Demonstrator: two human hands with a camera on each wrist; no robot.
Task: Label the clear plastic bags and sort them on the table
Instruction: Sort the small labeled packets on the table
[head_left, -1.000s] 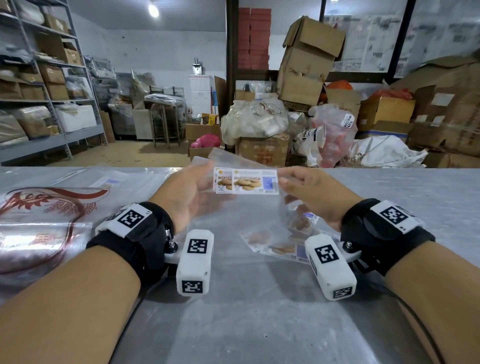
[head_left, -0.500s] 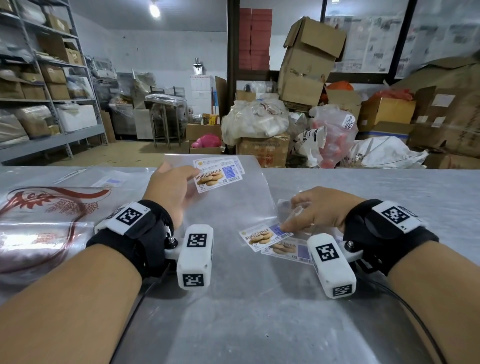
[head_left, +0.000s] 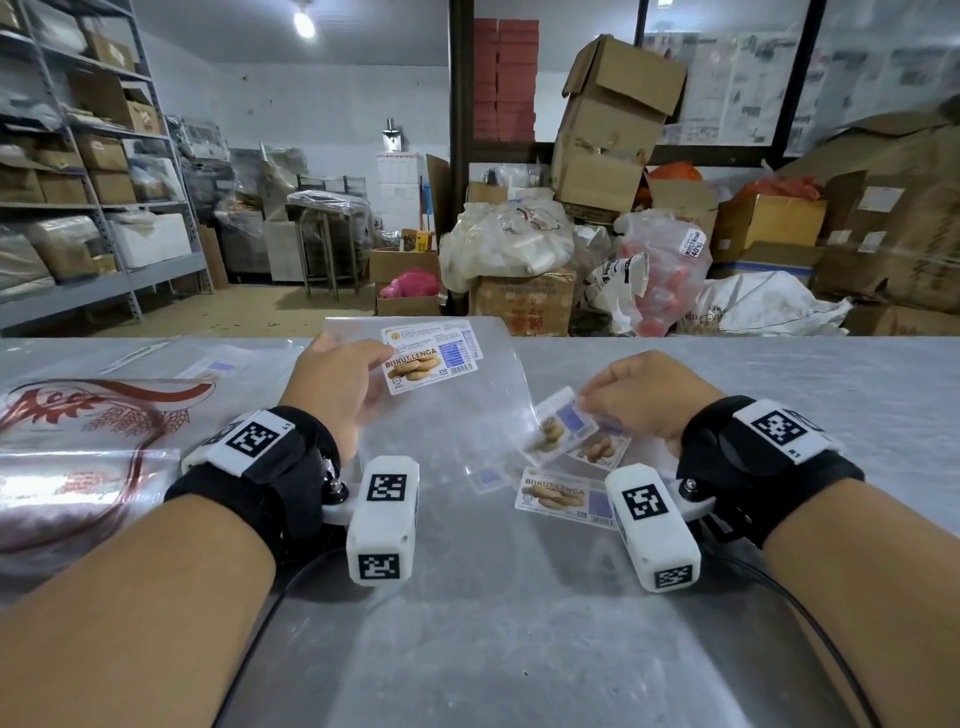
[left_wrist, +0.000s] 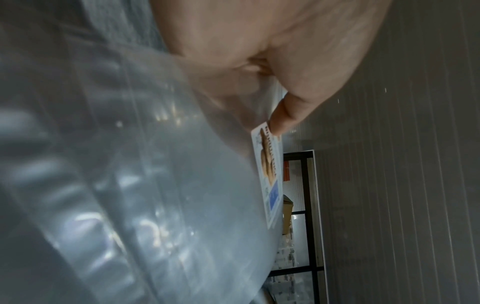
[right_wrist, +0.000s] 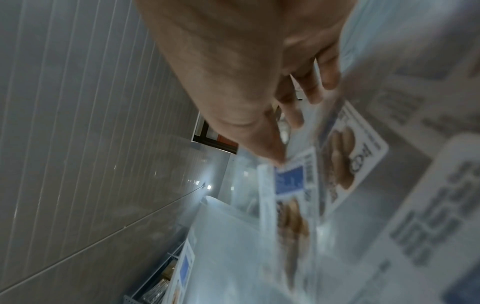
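Cardboard boxes (head_left: 618, 119) lean behind a pink bag (head_left: 410, 283) (possibly plastic), beside metal shelving (head_left: 78, 182).

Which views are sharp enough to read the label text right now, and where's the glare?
Head view: sharp, label reads BISKUT LENGA; glare on the printed bags at left. Left wrist: bag blurred, streaked with reflections. Right wrist: motion-blurred, label text unreadable.

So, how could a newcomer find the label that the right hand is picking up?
On the grey table, look at the loose labels near the right hand. The one wanted is the tilted label pinched at its corner; the flat label nearer the person lies untouched.
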